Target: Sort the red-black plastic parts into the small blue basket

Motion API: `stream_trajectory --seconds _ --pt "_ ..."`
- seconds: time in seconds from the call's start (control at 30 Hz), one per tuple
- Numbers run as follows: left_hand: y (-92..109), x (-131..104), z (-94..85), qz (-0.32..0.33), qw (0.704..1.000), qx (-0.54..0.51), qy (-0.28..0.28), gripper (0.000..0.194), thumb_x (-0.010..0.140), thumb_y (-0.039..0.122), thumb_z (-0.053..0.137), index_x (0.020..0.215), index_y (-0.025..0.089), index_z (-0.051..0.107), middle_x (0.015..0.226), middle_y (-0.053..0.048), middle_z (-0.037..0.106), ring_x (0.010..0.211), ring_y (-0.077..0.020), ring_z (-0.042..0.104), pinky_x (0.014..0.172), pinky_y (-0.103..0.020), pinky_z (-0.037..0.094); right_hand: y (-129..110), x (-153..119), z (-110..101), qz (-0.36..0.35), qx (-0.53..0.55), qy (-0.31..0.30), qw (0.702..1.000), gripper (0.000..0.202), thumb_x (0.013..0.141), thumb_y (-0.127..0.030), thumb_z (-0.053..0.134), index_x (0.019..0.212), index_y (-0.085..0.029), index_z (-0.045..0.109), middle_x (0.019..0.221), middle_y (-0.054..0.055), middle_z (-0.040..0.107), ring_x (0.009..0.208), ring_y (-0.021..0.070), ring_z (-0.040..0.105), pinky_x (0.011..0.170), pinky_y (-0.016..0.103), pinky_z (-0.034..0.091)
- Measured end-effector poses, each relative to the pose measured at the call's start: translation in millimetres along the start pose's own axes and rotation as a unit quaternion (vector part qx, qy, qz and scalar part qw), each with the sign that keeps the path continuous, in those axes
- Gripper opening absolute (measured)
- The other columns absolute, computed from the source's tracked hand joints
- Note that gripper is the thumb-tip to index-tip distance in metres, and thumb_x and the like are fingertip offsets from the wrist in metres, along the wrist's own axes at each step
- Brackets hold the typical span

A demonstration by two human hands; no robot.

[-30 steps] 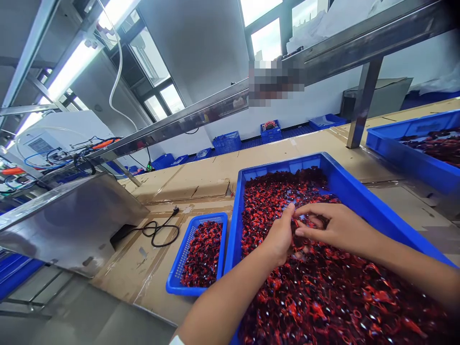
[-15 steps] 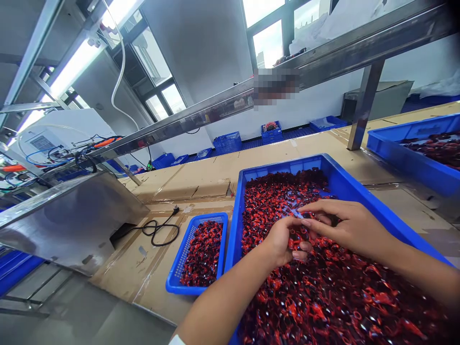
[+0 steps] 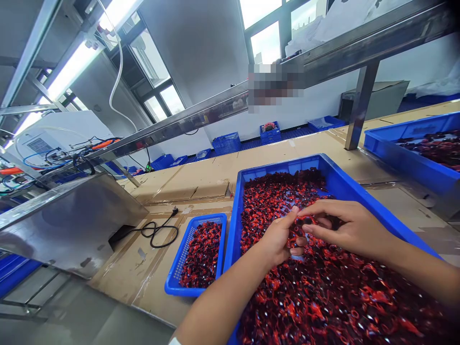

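My left hand (image 3: pixel 280 239) hovers above the large blue tray (image 3: pixel 233 220), its fingers curled and its thumb raised. Red bits show at its curled fingers, but whether it holds them or they lie behind it is unclear. The tip of my right index finger meets or nearly meets that thumb. My right hand (image 3: pixel 341 223) has its thumb and index finger apart, with no piece visible between them. Below both hands, the tray is heaped with small glossy dark-red plastic pieces (image 3: pixel 323 287), some ring-shaped.
Left of the tray stands a smaller blue basket (image 3: pixel 171 273) of similar red pieces. A black cable with a plug (image 3: pixel 158 231) lies on the cardboard-covered table (image 3: pixel 201 194). Another blue tray (image 3: pixel 398 148) is at right. A metal post (image 3: pixel 361 105) supports a rail. A metal housing (image 3: pixel 72 220) stands at left.
My right thumb has parted from my left hand and from the index finger. My left thumb now points up, and both hands have moved slightly apart.
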State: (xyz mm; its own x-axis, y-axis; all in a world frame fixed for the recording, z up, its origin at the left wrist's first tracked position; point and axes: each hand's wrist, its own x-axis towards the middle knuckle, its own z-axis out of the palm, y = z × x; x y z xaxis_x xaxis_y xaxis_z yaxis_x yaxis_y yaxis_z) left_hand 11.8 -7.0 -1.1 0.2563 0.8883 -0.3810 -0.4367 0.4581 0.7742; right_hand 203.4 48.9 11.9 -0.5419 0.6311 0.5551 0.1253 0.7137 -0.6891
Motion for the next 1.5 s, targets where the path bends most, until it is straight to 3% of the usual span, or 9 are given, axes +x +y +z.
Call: stream_trajectory --seconds 0.2,0.37,0.47,0.53,0.7,0.93,1.2,1.33,1.5 --pt "2 0 2.5 0.004 0.998 0.008 0.061 0.068 0.084 0.079 0.087 0.084 0.014 0.067 0.075 0.003 0.053 0.045 -0.0049 0.041 0.035 -0.019 0.022 4 3 -4 0.254 0.358 -0.064 0.896 0.046 0.095 -0.069 0.061 0.074 -0.028 0.056 0.057 -0.004 0.044 0.040 0.0114 0.022 0.033 0.027 0.018" --pt "3 -1 9.5 0.019 0.994 0.010 0.105 0.068 0.084 0.079 0.087 0.081 0.014 0.067 0.071 0.004 0.052 0.046 -0.0059 0.041 0.036 -0.020 0.021 10 13 -2 0.302 0.355 -0.052 0.883 0.045 0.090 -0.071 0.068 0.085 -0.027 0.067 0.055 -0.007 0.040 0.038 0.0092 0.014 0.031 0.026 0.012" --pt "2 -1 9.7 0.034 0.991 0.017 0.130 0.067 0.082 0.078 0.089 0.082 0.015 0.066 0.072 0.004 0.054 0.046 -0.0060 0.042 0.037 -0.020 0.021 16 12 4 0.285 0.288 -0.034 0.914 0.051 0.085 -0.076 0.081 0.088 -0.025 0.075 0.048 -0.009 0.036 0.038 0.0098 0.021 0.034 0.024 0.020" --pt "-1 0 8.8 0.048 0.989 0.018 0.141 0.067 0.078 0.077 0.091 0.086 0.016 0.066 0.076 0.003 0.057 0.047 -0.0063 0.045 0.038 -0.020 0.021 17 9 7 0.231 0.197 -0.024 0.952 0.045 0.083 -0.068 0.090 0.094 -0.025 0.084 0.053 -0.004 0.053 0.044 0.0127 0.041 0.041 0.026 0.036" --pt "-7 0 8.8 0.063 0.988 0.054 0.130 0.067 0.076 0.078 0.089 0.088 0.014 0.071 0.071 0.002 0.056 0.050 -0.0082 0.044 0.040 -0.021 0.022 17 1 13 0.015 -0.044 -0.006 0.999 0.033 0.096 -0.056 0.081 0.115 -0.030 0.091 0.106 0.007 0.089 0.089 0.0273 0.080 0.085 0.040 0.064" --pt "-1 -2 6.5 -0.011 0.997 -0.043 0.066 0.024 0.076 0.036 0.067 0.087 0.015 0.069 0.076 -0.001 0.057 0.052 -0.0113 0.049 0.041 -0.021 0.027 9 0 11 -0.016 -0.061 0.022 0.998 0.030 0.103 -0.054 0.075 0.111 -0.030 0.091 0.091 0.006 0.086 0.077 0.0241 0.077 0.078 0.037 0.061" --pt "1 0 4.0 -0.033 0.994 -0.096 0.037 0.028 0.057 0.020 0.064 0.084 0.013 0.068 0.077 -0.002 0.056 0.056 -0.0106 0.050 0.043 -0.018 0.031 -4 -1 2 -0.012 -0.044 0.077 0.996 0.034 0.100 -0.063 0.078 0.107 -0.032 0.090 0.077 0.002 0.076 0.062 0.0183 0.064 0.063 0.034 0.051" --pt "2 1 4.1 -0.032 0.993 -0.108 0.033 0.021 0.067 0.017 0.072 0.087 0.012 0.069 0.078 -0.002 0.056 0.055 -0.0081 0.048 0.041 -0.016 0.027 -7 0 3 0.109 0.076 0.069 0.989 0.034 0.086 -0.061 0.089 0.099 -0.030 0.086 0.070 0.001 0.067 0.058 0.0168 0.056 0.053 0.031 0.044" --pt "3 -1 2.5 -0.023 0.993 -0.115 -0.008 0.030 0.081 0.016 0.080 0.109 0.007 0.077 0.095 -0.006 0.065 0.056 -0.0050 0.050 0.041 -0.015 0.030 -1 11 -9 0.303 0.350 0.003 0.886 0.046 0.092 -0.069 0.066 0.072 -0.029 0.054 0.058 -0.005 0.036 0.042 0.0108 0.014 0.031 0.028 0.012"
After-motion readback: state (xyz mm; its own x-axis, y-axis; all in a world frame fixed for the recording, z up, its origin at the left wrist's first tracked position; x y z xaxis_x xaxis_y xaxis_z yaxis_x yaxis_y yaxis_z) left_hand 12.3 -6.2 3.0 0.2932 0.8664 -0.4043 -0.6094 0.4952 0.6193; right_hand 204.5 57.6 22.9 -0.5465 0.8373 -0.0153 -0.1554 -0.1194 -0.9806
